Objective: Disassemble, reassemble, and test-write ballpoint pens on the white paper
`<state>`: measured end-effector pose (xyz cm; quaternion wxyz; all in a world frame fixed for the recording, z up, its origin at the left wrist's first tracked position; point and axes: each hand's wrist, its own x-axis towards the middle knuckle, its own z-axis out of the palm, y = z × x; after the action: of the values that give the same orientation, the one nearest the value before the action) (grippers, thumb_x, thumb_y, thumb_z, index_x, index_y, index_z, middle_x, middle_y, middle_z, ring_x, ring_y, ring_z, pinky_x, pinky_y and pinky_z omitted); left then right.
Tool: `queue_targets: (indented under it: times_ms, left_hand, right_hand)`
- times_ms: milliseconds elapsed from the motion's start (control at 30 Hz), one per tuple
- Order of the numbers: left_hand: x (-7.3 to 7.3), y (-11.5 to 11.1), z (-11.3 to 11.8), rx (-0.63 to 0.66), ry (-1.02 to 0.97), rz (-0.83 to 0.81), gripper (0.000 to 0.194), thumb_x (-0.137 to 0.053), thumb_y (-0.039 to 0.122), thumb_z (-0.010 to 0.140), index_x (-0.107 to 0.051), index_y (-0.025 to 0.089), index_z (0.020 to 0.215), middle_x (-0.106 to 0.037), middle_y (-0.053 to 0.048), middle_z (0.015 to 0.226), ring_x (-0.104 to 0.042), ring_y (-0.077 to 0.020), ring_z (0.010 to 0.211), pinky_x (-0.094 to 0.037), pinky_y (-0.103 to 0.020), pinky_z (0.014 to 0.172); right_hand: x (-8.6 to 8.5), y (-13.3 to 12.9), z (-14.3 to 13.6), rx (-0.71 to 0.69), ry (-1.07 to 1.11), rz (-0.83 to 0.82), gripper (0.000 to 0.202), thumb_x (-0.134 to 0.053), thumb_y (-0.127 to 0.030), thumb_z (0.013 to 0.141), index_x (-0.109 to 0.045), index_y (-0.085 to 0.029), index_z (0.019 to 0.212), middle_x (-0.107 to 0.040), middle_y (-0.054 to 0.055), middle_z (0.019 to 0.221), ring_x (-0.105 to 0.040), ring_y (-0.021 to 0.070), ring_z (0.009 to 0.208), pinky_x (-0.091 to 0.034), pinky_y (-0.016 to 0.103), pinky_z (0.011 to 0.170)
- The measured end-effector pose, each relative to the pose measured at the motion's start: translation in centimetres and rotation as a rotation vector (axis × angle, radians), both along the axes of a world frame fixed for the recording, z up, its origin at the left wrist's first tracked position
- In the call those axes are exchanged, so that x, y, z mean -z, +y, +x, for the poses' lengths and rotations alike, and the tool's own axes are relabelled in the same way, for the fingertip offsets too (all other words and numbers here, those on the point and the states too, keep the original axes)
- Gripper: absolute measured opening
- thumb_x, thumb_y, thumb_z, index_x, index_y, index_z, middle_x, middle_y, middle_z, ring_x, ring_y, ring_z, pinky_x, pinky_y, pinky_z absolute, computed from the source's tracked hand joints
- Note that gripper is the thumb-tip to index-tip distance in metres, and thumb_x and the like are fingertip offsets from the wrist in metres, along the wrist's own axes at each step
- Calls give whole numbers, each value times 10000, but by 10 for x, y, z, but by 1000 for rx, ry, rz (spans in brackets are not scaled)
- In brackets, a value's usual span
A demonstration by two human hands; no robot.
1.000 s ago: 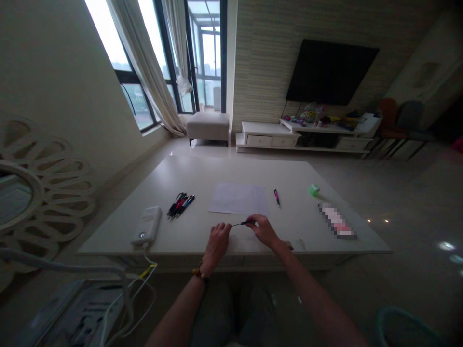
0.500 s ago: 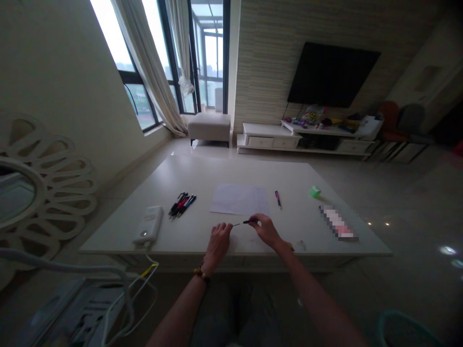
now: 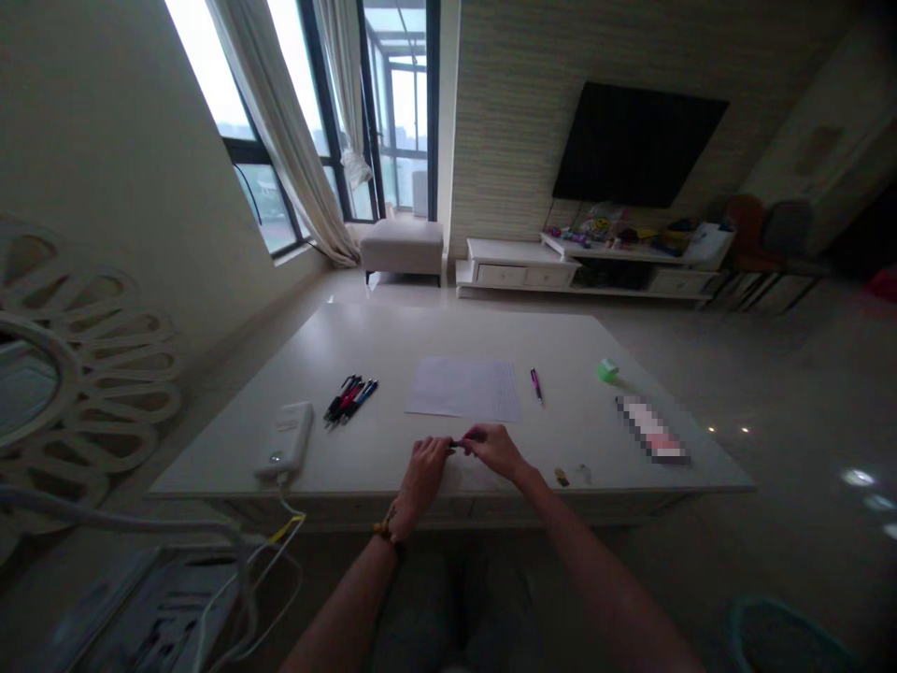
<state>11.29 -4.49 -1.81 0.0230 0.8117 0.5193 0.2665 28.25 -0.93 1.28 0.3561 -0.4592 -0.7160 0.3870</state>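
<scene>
My left hand (image 3: 426, 465) and my right hand (image 3: 494, 451) meet above the near edge of the white table (image 3: 322, 350), fingertips closed. Between them shows a short dark piece of a pen (image 3: 455, 444). Both hands pinch it, one at each end; most of it is hidden by the fingers. Just beyond lie sheets of white paper (image 3: 459, 388). A pile of several pens (image 3: 351, 402), black, red and blue, rests left of the paper. To its right is a single pink and black pen (image 3: 536, 385).
A white power adapter box (image 3: 287, 437) with cables stands at the table's left. On the right are a small green object (image 3: 606, 371) and a blurred-out flat object (image 3: 651, 430). A small brownish item (image 3: 562, 477) lies by the near edge. A teal bin (image 3: 789, 636) is on the floor.
The thin rod in my left hand and the black pen piece in my right were apart; my right hand has moved left, bringing them together. The brownish item now shows fully.
</scene>
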Motion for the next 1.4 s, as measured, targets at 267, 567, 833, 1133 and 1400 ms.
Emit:
queue_targets:
  times_ms: [267, 567, 833, 1133, 1400]
  left_hand:
    - [-5, 0, 1, 50, 62, 42, 160, -389, 208, 895, -530, 193, 971, -584, -30, 842, -504, -168, 804, -340, -316, 748]
    - [-10, -2, 1, 99, 100, 13, 170, -398, 159, 878, -521, 196, 988, -578, -24, 864, -498, -164, 822, -347, -316, 765]
    - [-8, -3, 1, 87, 70, -17, 216, -375, 167, 891, -477, 195, 1079, -577, -29, 911, -494, -167, 849, -351, -324, 783]
    - [-4, -2, 0, 88, 58, -37, 187, -375, 157, 889, -500, 192, 1023, -577, -30, 905, -495, -162, 828, -359, -323, 776]
    - [-1, -2, -1, 38, 32, -21, 178, -373, 144, 886, -510, 186, 992, -586, -28, 872, -505, -164, 803, -369, -325, 753]
  right_hand:
    - [9, -8, 1, 100, -42, -141, 532, -466, -582, 784, -653, -126, 584, -571, 21, 422, -458, 92, 382, -348, 197, 443]
    - [10, -9, 3, 28, 31, -231, 532, -446, -592, 791, -643, -118, 650, -577, 16, 448, -453, 88, 374, -349, 195, 429]
    - [9, -13, 12, 45, -13, -18, 470, -434, -547, 824, -622, -149, 659, -568, 1, 500, -506, 103, 477, -373, 209, 521]
    - [-1, -11, 10, -48, -65, -65, 510, -390, -553, 837, -575, -150, 585, -528, -8, 488, -480, 100, 476, -351, 209, 521]
    - [-2, -17, 10, -45, -62, -54, 441, -417, -526, 834, -556, -153, 645, -512, -17, 526, -457, 99, 505, -332, 206, 517]
